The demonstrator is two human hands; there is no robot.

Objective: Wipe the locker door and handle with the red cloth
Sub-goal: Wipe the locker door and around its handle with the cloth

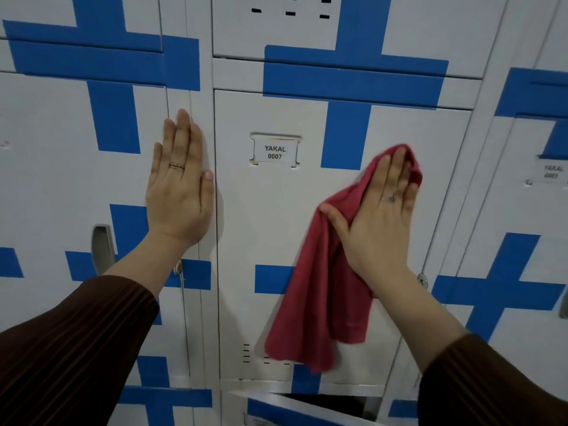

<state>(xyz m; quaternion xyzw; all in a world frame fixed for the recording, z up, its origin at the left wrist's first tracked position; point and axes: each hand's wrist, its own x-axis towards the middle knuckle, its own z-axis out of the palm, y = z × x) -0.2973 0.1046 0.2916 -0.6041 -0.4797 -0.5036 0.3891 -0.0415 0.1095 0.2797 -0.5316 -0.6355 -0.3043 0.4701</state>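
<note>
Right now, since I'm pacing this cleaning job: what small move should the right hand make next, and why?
Probably slide the right hand leftward, dragging the red cloth across the white metal locker door toward its YAKAL 0007 label. The straight fingers press the cloth flat near the door's right side, the left part lies uncovered, and the left hand rests flat on the neighbouring locker.
</note>
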